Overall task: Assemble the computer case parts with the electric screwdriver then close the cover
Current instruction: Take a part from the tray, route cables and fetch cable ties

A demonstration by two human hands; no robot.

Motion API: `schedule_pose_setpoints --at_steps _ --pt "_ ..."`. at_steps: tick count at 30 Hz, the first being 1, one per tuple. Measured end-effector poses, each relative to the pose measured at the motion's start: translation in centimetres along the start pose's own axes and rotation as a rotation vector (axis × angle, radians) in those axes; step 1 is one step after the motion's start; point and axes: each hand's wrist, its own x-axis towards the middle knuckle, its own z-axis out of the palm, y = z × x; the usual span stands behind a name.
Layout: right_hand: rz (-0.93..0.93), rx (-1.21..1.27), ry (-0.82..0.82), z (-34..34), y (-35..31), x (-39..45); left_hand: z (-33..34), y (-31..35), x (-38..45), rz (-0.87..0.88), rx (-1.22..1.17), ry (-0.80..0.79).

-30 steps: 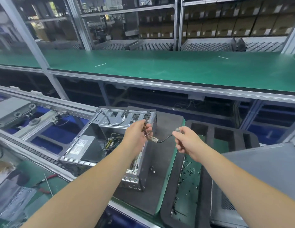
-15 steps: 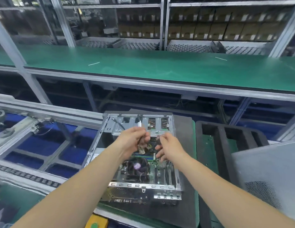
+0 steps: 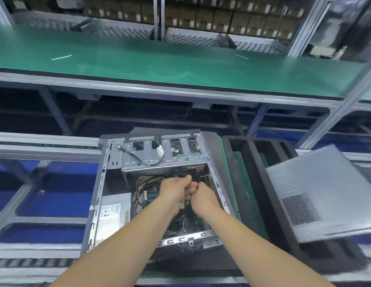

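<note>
Whatever the left hand [image 3: 176, 194] and right hand [image 3: 203, 198] pinch is hidden between their curled fingers

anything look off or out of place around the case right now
The grey side cover is off the open computer case, lying tilted across the black foam tray to its right. A loose black cable dangles over the drive cage.

You stood at an electronics assembly line in a factory. A long green-matted worktop [image 3: 180, 65] ran across in front of you on aluminium framing, with stacked cardboard boxes [image 3: 221, 15] on racks behind it. An open computer case [image 3: 159, 183] lay on a conveyor, beside a black foam tray [image 3: 253, 183] and a grey side cover [image 3: 325, 193].
</note>
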Motion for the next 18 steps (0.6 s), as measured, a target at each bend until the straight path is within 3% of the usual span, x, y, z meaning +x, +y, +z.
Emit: schedule_pose_setpoints --at_steps 9,18 --pt "0.117 0.151 -0.051 0.3 0.6 1.5 0.4 -0.9 0.7 0.178 0.246 0.169" --pt "0.129 0.224 -0.015 0.9 1.2 2.4 2.2 -0.8 0.8 0.118 0.028 0.155"
